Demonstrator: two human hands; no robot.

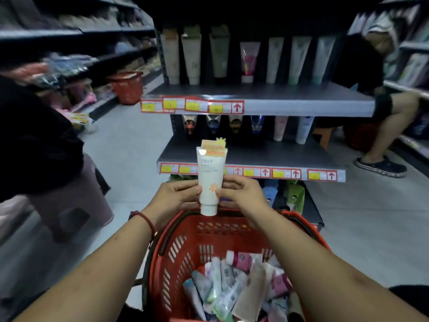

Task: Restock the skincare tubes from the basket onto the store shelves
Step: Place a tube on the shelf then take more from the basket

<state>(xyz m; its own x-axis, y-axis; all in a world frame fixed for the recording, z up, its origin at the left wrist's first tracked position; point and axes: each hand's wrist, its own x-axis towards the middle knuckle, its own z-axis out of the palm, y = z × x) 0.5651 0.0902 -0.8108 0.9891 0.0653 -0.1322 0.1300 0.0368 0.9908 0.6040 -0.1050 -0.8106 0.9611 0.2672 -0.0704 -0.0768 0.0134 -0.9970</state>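
A white tube (209,180) is held cap-down just above the basket (183,233), gripped by the left hand (177,194) and the right hand (242,194); standing it on the shelf (267,151) beyond the basket is probably called for next.

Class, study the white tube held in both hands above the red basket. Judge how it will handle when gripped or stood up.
The white tube probably gives when squeezed: flat crimped top, round cap. It seems light: the left hand and right hand pinch it with fingertips. Stood on that narrow cap, it may tip if nudged.
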